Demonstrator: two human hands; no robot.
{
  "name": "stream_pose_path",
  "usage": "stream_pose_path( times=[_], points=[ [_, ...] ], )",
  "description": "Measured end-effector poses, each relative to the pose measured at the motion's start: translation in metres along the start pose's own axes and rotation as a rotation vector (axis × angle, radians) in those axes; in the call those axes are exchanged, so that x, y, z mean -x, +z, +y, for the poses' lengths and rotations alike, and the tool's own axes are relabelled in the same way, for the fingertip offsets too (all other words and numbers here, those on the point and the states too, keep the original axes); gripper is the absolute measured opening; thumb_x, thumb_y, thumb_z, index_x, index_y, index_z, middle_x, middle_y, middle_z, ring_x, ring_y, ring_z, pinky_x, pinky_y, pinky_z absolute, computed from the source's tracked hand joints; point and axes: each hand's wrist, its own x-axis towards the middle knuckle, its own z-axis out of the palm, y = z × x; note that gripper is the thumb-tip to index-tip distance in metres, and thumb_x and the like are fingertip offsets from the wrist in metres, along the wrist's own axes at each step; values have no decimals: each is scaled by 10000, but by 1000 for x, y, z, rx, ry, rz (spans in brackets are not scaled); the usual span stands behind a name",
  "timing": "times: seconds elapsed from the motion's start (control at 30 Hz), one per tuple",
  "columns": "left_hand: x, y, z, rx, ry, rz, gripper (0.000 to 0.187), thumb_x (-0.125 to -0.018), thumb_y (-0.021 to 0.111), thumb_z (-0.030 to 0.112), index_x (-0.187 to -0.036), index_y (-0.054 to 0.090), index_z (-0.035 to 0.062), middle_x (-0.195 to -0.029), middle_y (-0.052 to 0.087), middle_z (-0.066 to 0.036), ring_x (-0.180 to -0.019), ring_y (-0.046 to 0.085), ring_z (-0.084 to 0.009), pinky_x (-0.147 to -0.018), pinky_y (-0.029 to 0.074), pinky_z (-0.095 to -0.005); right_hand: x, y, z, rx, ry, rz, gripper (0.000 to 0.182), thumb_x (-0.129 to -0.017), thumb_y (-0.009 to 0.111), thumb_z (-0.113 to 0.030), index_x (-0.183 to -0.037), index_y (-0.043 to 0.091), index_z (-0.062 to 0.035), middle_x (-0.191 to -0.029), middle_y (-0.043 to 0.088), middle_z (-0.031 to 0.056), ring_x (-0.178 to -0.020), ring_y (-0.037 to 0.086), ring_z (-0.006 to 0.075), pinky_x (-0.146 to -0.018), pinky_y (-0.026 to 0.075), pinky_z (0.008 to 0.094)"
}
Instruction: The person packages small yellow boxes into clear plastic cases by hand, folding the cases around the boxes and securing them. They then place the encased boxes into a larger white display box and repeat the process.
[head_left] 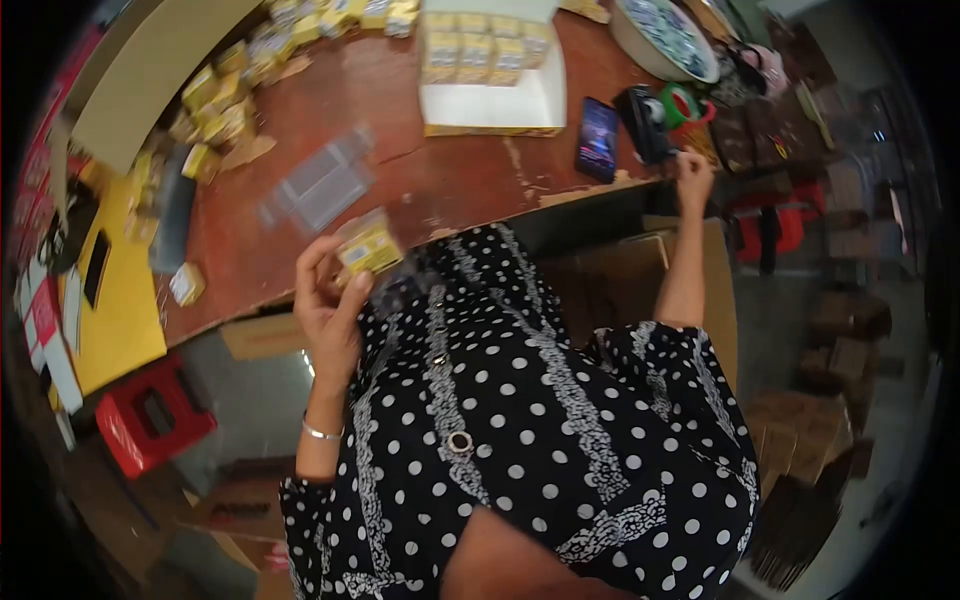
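My left hand (pixel 330 310) is closed on a small yellow box (pixel 372 250), held between thumb and fingers over the table's front edge. Clear plastic film seems to wrap or hang from the box. Off to the right, my right hand (pixel 693 185) is pinched at the front end of a black tape dispenser (pixel 640 125); what lies between its fingertips is too small to make out. Flat clear plastic sleeves (pixel 325 185) lie on the table beyond my left hand. A white open carton (pixel 545 100) holds rows of similar yellow boxes (pixel 470 50).
More yellow boxes (pixel 225 105) are heaped at the back left of the red-brown table (pixel 420 180). A phone (pixel 598 140) lies left of the dispenser, with a green roll (pixel 680 100) behind. A basin (pixel 665 40) stands at back right. Red stools (pixel 155 415) flank me.
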Motion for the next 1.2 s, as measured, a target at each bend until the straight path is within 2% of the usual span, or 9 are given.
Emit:
stream_pose_path(
  times=[0.07,0.1,0.13,0.27,0.4,0.6,1.03,1.13,1.2],
  points=[
    [-2,8,13,-58,76,29,430,-959,654,1,-1354,485,18,-1420,522,-158,-1242,581,-236,-997,499,-324,-1,-6,-61,58,28,-16,220,-959,700,-209,-990,715,8,-1137,719,151,-920,672,179,-849,531,315],
    [-3,11,16,-102,148,22,424,-959,653,-6,-1351,493,16,-1453,496,-167,-1244,582,-243,-999,501,-324,-5,5,-63,-190,-84,113,187,-975,692,-180,-974,705,6,-1041,705,107,-880,656,167,-800,539,310],
    [-4,13,19,-130,146,67,424,-959,653,-6,-1351,493,16,-1453,496,-167,-1244,582,-243,-999,501,-324,13,12,-138,-441,55,127,154,-986,682,-152,-1013,677,-1,-944,670,81,-830,634,157,-730,530,287],
    [-7,14,21,-285,247,37,364,-940,660,-33,-1288,573,30,-1487,458,-199,-1268,577,-277,-1012,513,-375,83,37,-293,-1134,28,-425,111,-1016,608,-90,-1093,617,-11,-865,633,86,-717,586,112,-608,504,246],
    [-10,17,25,-579,354,40,370,-886,708,-49,-1234,630,50,-1467,457,-241,-1269,587,-350,-1003,524,-417,171,67,-393,-1285,96,-869,130,-1021,595,-87,-1113,609,3,-835,665,80,-615,606,114,-548,515,248],
    [-12,13,21,-768,577,52,402,-844,750,-55,-1212,654,78,-1433,488,-266,-1227,603,-415,-968,543,-422,204,90,-425,-1220,222,-1070,163,-1023,615,-119,-1129,636,3,-847,687,72,-670,658,99,-602,567,219],
    [-11,11,11,-880,663,58,462,-815,768,-44,-1219,672,161,-1434,490,-273,-1209,607,-430,-956,556,-444,207,92,-428,-937,177,-996,179,-967,686,-63,-1127,636,1,-832,677,58,-653,616,60,-575,519,205],
    [-9,15,18,-829,582,40,478,-821,761,-50,-1246,647,137,-1439,486,-260,-1215,607,-416,-952,559,-435,208,105,-415,-786,-174,-720,220,-915,733,-38,-1120,655,-17,-937,683,91,-736,638,97,-574,510,223],
    [-8,21,28,-739,497,-6,474,-825,761,-46,-1257,628,97,-1438,485,-243,-1219,609,-388,-952,559,-419,199,112,-412,-721,-752,-379,280,-857,768,-27,-1122,681,-56,-1100,667,115,-929,656,191,-692,543,276]
  ],
)
